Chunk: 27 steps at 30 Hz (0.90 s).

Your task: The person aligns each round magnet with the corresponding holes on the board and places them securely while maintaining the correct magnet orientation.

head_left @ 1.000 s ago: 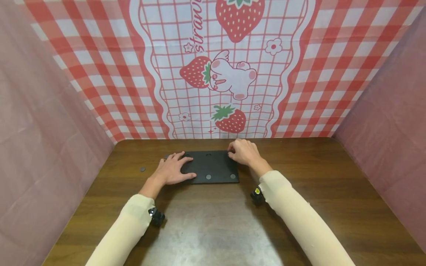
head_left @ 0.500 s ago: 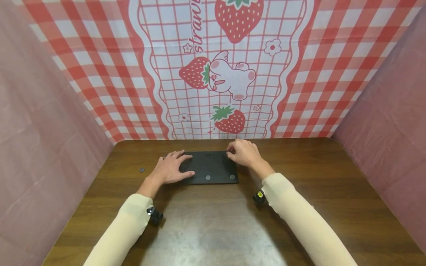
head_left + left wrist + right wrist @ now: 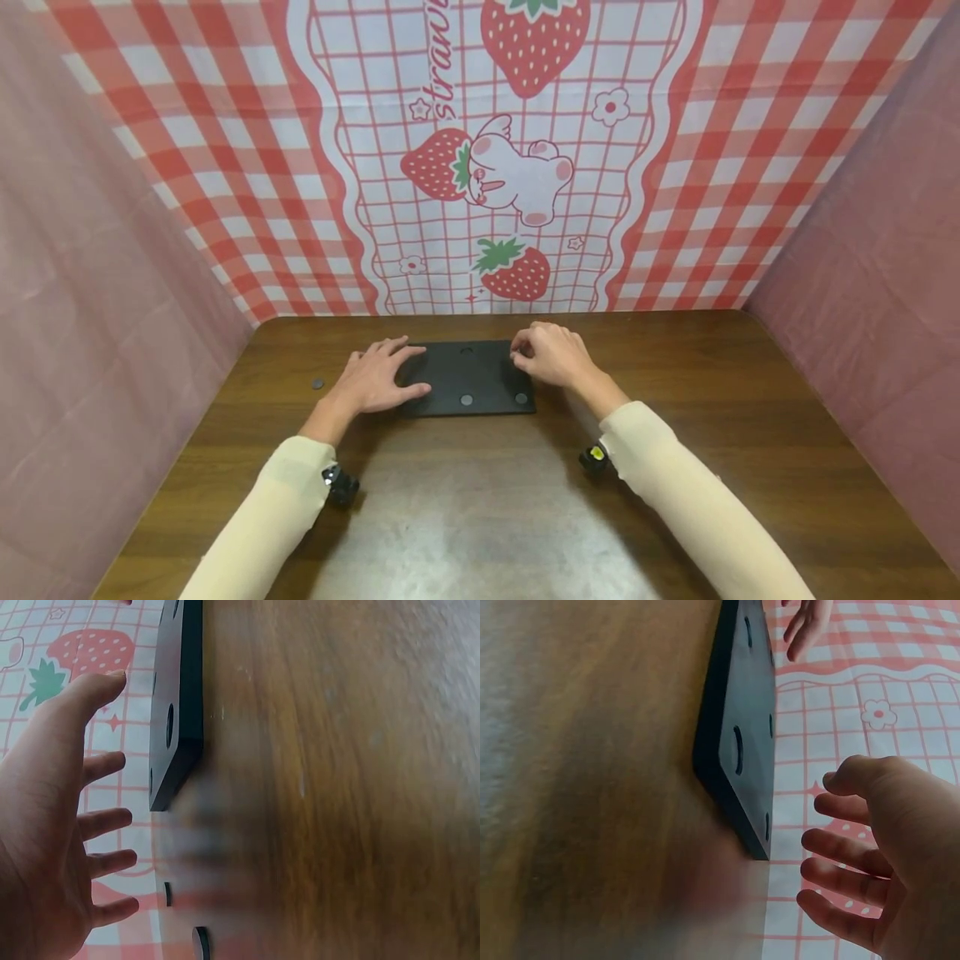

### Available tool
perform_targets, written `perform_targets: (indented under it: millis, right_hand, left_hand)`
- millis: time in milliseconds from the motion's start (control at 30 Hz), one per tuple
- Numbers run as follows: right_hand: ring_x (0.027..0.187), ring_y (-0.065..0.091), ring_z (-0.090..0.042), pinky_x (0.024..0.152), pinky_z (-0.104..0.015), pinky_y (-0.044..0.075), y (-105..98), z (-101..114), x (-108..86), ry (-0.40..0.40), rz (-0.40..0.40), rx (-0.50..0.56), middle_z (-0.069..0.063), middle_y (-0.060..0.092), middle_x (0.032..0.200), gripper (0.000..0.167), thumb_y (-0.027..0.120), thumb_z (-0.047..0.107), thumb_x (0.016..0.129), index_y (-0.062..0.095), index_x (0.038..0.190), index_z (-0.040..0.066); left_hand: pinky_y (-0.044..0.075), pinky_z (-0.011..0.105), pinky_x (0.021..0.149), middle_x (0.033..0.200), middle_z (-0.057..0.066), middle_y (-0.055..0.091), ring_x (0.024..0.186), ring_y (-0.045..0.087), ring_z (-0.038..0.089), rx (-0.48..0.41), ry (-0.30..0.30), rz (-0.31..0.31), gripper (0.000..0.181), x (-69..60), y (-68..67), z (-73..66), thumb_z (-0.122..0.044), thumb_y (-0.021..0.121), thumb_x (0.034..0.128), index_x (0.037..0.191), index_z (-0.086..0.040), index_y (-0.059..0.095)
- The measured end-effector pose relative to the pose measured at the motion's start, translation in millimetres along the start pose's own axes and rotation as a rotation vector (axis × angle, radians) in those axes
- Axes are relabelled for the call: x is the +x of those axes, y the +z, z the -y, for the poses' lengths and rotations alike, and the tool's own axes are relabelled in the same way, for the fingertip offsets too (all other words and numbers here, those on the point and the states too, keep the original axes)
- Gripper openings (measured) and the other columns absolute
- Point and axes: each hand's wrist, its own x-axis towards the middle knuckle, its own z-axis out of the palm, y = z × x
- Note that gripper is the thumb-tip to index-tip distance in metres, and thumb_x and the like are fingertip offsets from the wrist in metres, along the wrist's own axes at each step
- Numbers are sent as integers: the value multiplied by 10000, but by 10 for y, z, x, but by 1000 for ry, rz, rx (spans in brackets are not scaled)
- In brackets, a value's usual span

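A flat black board (image 3: 487,375) with round recesses lies on the table; grey discs sit at its front middle (image 3: 467,400) and front right (image 3: 521,399). My left hand (image 3: 372,382) is spread over the board's left end; in the left wrist view that hand (image 3: 45,825) has straight fingers and stands off the board (image 3: 178,697). Beside the back right corner is my right hand (image 3: 555,357). Seen from the right wrist, its fingers (image 3: 845,881) bend loosely, apart from the board (image 3: 742,697), with nothing visible between them.
Left of the board a small grey disc (image 3: 317,384) lies on the wooden table (image 3: 465,500). The left wrist view shows two discs (image 3: 200,943) (image 3: 167,894) beyond the board's end. A strawberry-print cloth (image 3: 517,192) hangs behind the table, with pink cloths at both sides.
My left hand has drawn a little leftward, uncovering more of the board. My right hand has shifted slightly toward the front, away from the back corner. The board and discs look unmoved.
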Motion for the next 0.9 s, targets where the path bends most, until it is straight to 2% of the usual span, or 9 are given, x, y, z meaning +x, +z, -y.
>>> perform_targets:
  millis: [300, 500, 733, 900]
  right_hand:
    - [1014, 750, -256, 794, -493, 627, 33, -39, -112, -14, -11, 9, -59, 798, 1121, 246, 823, 346, 1011, 873, 1181, 175]
    - [993, 676, -237, 774, -484, 602, 69, -43, -170, -22, -10, -8, -71, 744, 1133, 375, 841, 398, 993, 823, 1304, 188]
    - [1242, 692, -341, 935, -612, 632, 98, -19, -240, -21, 6, -12, -141, 707, 1452, 496, 841, 460, 993, 765, 1418, 215]
    - [1379, 665, -406, 1032, -662, 613, 112, 6, -291, -41, 33, -21, -172, 670, 1538, 588, 834, 520, 990, 734, 1485, 220]
  left_hand:
    - [378, 790, 1242, 1829, 193, 389, 1664, 396, 506, -2, 1, -10, 804, -61, -24, 57, -657, 670, 1041, 1706, -235, 509]
    - [382, 810, 1234, 1820, 196, 406, 1656, 409, 506, 6, -10, -12, 803, -99, -38, 99, -657, 667, 1041, 1704, -232, 513]
    - [395, 794, 1227, 1831, 192, 387, 1662, 406, 505, 13, -2, 7, 815, -164, -37, 109, -671, 666, 1035, 1708, -238, 510]
    - [380, 813, 1229, 1824, 198, 399, 1656, 412, 509, 12, -9, 4, 813, -213, -34, 142, -671, 671, 1037, 1701, -230, 517]
